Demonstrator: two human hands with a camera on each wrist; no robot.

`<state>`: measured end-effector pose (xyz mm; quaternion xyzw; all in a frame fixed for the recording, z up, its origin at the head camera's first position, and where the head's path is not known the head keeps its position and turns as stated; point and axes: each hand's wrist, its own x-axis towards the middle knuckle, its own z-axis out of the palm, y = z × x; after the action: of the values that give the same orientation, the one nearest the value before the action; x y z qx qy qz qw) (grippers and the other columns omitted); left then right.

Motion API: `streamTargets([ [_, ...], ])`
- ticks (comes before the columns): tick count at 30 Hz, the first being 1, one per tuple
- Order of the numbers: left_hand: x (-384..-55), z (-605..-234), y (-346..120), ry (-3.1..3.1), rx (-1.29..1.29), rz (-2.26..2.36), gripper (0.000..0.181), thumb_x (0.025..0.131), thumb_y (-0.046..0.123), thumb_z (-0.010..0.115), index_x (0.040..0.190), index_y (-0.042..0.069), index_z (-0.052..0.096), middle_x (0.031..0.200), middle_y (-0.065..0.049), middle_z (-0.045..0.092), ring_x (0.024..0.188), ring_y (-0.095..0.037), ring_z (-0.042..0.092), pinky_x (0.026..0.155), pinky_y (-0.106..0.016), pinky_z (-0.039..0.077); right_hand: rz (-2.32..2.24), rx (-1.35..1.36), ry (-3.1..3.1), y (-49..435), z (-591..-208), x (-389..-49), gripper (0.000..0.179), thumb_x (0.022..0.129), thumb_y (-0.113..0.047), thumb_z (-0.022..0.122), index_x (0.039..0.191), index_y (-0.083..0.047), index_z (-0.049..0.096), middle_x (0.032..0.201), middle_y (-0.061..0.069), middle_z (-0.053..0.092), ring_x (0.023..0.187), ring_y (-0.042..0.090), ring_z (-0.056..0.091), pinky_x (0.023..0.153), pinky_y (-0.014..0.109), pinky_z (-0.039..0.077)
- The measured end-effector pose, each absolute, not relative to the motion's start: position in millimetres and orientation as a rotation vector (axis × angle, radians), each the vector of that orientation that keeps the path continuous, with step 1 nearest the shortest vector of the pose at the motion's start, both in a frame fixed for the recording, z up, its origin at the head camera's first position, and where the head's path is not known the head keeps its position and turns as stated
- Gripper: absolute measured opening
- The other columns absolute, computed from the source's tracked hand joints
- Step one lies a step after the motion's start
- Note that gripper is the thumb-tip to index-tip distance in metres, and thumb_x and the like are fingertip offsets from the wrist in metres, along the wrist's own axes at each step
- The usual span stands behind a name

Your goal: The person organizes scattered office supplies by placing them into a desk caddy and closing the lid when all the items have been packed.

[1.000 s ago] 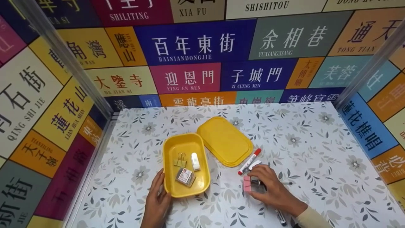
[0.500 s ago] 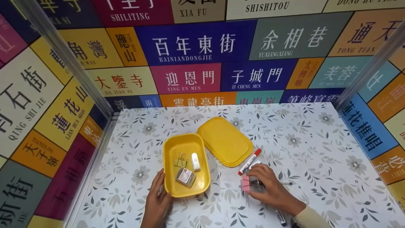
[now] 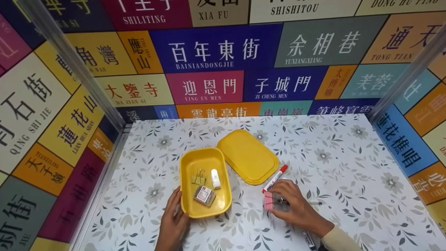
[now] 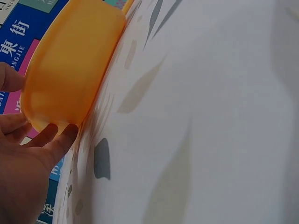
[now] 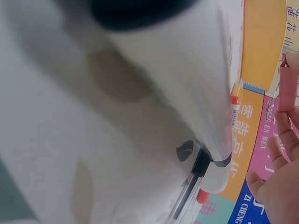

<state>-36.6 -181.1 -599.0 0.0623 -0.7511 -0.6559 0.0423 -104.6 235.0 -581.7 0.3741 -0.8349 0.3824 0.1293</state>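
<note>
My left hand (image 3: 172, 221) holds the near-left corner of an open yellow plastic box (image 3: 226, 205), its fingertips against the outer wall in the left wrist view. Inside lie a gold binder clip (image 3: 198, 180), a white oblong item (image 3: 215, 179) and a small clear box with a white label (image 3: 204, 195). To the right, my right hand (image 3: 300, 208) pinches a pink binder clip (image 3: 268, 200) just above the table, its wire handles towards the palm. The right wrist view shows the same pink clip (image 5: 288, 89) between thumb and fingers.
A yellow lid (image 3: 249, 157) lies behind the box's right side. A red-capped marker (image 3: 275, 178) lies beside the lid. Under the right forearm is a black-capped marker (image 3: 308, 239). A clear pen (image 5: 186, 193) shows in the right wrist view. Sign-printed panels (image 3: 216, 48) enclose the table.
My right hand has shifted slightly left and away from me with the pink binder clip, whose wire handles show more. The left hand and the yellow box stay in place.
</note>
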Motion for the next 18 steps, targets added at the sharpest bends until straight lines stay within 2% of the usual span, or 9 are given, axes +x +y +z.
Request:
streamTargets([
  [6, -37, -598, -182, -2.313, 0.211, -2.010, 0.075, 0.090, -0.003, 0.066, 0.156, 0.020, 0.039, 0.165, 0.011, 0.025, 0.146, -0.010, 0.032, 0.109, -0.018, 0.041, 1.108, 1.071, -2.430, 231, -581, -105, 0.056, 0.077, -0.026, 0.088, 0.126, -0.015, 0.065, 0.131, -0.003, 0.058, 0.123, 0.026, 0.047, 0.107, 0.029, 0.031],
  [13, -37, -597, -182, -2.314, 0.159, -1.967, 0.070, 0.092, -0.001, 0.068, 0.155, 0.016, 0.041, 0.164, 0.006, 0.027, 0.146, -0.017, 0.035, 0.110, -0.023, 0.043, 1.106, 1.089, -2.378, 227, -578, -107, 0.056, 0.075, -0.022, 0.089, 0.125, -0.013, 0.065, 0.130, 0.002, 0.058, 0.123, 0.028, 0.047, 0.108, 0.030, 0.031],
  [18, -38, -598, -182, -2.316, 0.151, -1.970, 0.070, 0.093, 0.001, 0.068, 0.156, 0.016, 0.040, 0.165, 0.005, 0.026, 0.149, -0.017, 0.030, 0.110, -0.023, 0.042, 1.117, 1.061, -2.413, 223, -576, -107, 0.057, 0.075, -0.024, 0.089, 0.126, -0.016, 0.064, 0.132, -0.001, 0.057, 0.124, 0.024, 0.046, 0.109, 0.026, 0.031],
])
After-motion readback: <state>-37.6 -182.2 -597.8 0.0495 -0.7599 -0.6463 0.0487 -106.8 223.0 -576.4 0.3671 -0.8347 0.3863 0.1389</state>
